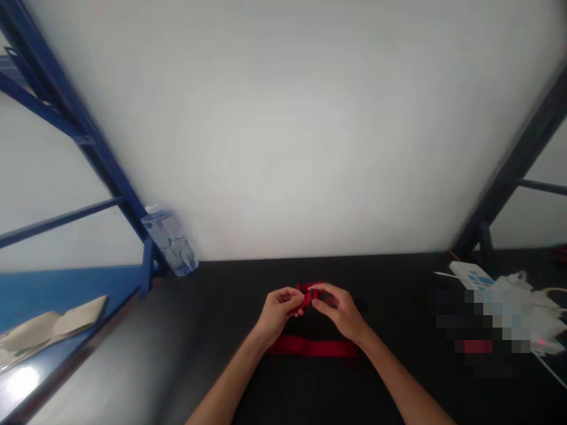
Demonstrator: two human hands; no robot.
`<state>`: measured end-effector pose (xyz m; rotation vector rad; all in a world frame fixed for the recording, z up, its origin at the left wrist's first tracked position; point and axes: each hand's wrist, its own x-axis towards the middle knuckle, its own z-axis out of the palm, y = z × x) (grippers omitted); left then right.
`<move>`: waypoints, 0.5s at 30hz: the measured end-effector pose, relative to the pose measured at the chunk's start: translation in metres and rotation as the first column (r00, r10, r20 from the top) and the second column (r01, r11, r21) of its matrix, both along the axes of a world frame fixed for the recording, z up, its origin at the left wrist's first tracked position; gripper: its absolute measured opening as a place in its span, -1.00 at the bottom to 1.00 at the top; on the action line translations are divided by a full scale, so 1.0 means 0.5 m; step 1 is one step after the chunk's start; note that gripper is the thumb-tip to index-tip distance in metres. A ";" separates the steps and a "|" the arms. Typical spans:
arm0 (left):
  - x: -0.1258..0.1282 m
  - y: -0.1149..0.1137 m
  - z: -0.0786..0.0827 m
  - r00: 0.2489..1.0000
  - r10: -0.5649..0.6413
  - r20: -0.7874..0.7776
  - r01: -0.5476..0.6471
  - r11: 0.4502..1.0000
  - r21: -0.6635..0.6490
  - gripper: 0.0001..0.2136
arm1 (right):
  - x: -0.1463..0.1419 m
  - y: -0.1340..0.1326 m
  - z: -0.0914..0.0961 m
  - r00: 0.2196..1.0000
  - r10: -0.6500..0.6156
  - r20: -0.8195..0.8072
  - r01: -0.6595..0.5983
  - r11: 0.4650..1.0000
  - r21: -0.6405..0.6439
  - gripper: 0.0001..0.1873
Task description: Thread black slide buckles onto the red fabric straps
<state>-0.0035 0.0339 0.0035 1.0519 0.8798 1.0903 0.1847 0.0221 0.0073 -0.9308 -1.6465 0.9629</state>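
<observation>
Okay so from where I'm standing, both bare hands are up close together over the dark bench (411,283), busy with a bunched red strap (308,293) right in the middle. The left hand (277,316) has a clenched grip on it, fingers curled round the near side, and the right hand (341,313) is grasping the same bit from the other side, its fingertips (315,288) pinched in on top. Can't really tell if there's a buckle in that bunch, the fingers cover too much of it. Just below the hands, a flat red band (312,347) lies straight across the bench, close to them but not touching as far as I can see. Over on the left, a clear plastic bottle (170,243) leans in view right by a blue metal frame (84,147). Off to the right there's a white box with blue buttons (472,275) beside a heap of white stuff that's blurred out (509,310), and a white wall (283,130) fills the back.
</observation>
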 end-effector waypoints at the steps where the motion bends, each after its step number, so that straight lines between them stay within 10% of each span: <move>1: 0.001 0.000 0.000 1.000 -0.006 0.003 0.006 1.000 -0.001 -0.78 | 0.000 0.000 0.001 1.000 0.003 0.001 -0.003 1.000 0.006 -0.71; 15: 0.011 -0.007 0.008 0.989 0.011 0.147 -0.001 0.998 -0.070 -0.72 | 0.007 0.011 0.003 0.998 0.019 -0.056 -0.019 1.000 0.001 -0.69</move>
